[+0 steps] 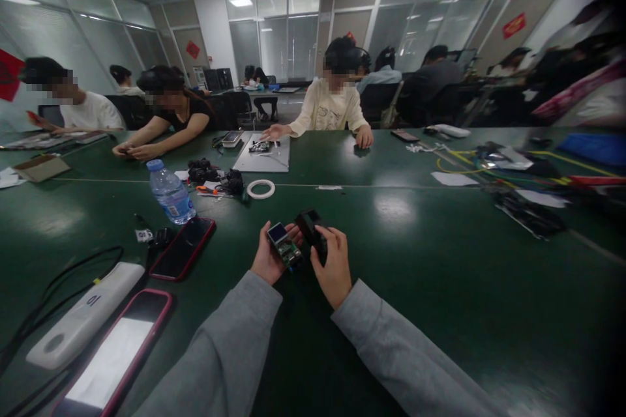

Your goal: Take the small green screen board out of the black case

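In my left hand (268, 259) lies a green circuit board with a small screen (285, 246), its screen facing up and its lower edge showing metal parts. My right hand (335, 267) grips a black plastic case (310, 229), tilted, just right of the board. The fingertips of my left hand come close to the case; whether they touch it I cannot tell. Both hands are above the green table (391, 313). The inside of the case is too dark to make out.
At left are a water bottle (171, 194), a dark phone (184, 247), a lit phone (117, 358) and a white device (85, 316) with cables. Ahead lie a tape roll (261, 183), black parts (229, 182) and a white tray (281, 159). Co-workers sit opposite; cables (489, 163) lie right.
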`<state>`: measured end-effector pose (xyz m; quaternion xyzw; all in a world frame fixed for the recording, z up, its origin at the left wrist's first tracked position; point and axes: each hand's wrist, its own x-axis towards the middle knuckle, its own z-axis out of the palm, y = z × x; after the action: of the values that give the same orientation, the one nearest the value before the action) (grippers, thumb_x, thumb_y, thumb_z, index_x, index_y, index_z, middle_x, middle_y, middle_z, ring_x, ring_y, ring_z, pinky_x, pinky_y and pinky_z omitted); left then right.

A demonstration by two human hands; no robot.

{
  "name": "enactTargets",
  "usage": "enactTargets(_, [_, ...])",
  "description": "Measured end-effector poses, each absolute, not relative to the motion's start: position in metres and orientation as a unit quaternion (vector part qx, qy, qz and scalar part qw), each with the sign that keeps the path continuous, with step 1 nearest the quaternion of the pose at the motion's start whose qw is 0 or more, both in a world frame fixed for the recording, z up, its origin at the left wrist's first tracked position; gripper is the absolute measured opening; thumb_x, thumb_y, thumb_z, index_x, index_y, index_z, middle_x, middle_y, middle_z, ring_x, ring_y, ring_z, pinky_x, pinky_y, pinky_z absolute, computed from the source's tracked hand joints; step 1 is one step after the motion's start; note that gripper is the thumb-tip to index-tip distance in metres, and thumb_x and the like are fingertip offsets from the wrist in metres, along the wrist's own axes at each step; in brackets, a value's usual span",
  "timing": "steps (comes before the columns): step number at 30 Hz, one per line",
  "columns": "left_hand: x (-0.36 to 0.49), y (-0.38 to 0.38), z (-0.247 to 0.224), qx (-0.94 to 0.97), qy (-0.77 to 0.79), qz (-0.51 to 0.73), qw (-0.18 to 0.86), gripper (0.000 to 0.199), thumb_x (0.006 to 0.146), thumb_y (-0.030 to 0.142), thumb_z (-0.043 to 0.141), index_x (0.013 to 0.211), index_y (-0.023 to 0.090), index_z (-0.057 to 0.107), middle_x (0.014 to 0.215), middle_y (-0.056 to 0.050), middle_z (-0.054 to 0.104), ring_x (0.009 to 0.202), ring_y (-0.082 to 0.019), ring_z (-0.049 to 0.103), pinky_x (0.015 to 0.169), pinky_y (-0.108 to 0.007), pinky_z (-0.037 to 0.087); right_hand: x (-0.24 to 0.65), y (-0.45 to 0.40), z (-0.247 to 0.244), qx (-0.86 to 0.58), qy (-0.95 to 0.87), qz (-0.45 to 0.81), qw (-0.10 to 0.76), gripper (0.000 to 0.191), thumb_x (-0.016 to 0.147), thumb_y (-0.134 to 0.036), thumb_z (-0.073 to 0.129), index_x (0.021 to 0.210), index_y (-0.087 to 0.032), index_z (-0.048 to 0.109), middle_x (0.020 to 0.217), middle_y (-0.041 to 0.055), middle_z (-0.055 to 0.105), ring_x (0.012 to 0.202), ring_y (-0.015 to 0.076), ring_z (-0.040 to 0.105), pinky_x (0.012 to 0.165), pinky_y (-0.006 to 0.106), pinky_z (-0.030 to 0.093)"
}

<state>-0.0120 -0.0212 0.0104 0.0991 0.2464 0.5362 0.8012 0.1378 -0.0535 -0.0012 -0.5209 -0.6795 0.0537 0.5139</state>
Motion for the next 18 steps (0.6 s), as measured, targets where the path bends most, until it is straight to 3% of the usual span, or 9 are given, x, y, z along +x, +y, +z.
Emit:
enactTargets(6, [-0.012,-0.021,0.011,0.072,0.241,0.538,0.805,0.056,0.080,0.045,0.052,0.118,0.004,0.053,0.110,-0.019,0.063,0.098,-0.027,0.063,0.086,-0.039,0.051,0.139,-0.046,-0.013,-0.549,-0.667,0.071,0.499,0.061,0.066,-0.020,0.064,0.122,-0.012,0.044,0.118,0.0139,0.037,0.113,0.0259,0.039,0.100,0.043,0.038])
enactTargets(11, [-0.011,-0.022,0.013,0.078,0.238,0.529,0.811,0.056,0.081,0.044,0.052,0.119,0.004,0.053,0.108,-0.018,0.065,0.102,-0.028,0.061,0.088,-0.040,0.049,0.144,-0.041,-0.019,-0.566,-0.645,0.096,0.504,0.045,0.071,-0.023,0.058,0.115,-0.012,0.051,0.106,0.0114,0.046,0.102,0.0229,0.046,0.094,0.041,0.041])
enactTargets(18, [-0.010,-0.028,0.017,0.120,0.189,0.503,0.835,0.059,0.082,0.045,0.048,0.123,0.003,0.049,0.121,-0.022,0.057,0.111,-0.030,0.055,0.093,-0.043,0.045,0.153,-0.036,-0.011,-0.546,-0.631,0.149,0.531,0.031,0.083,-0.030,0.045,0.107,-0.018,0.060,0.102,0.0077,0.053,0.097,0.0187,0.050,0.090,0.036,0.042])
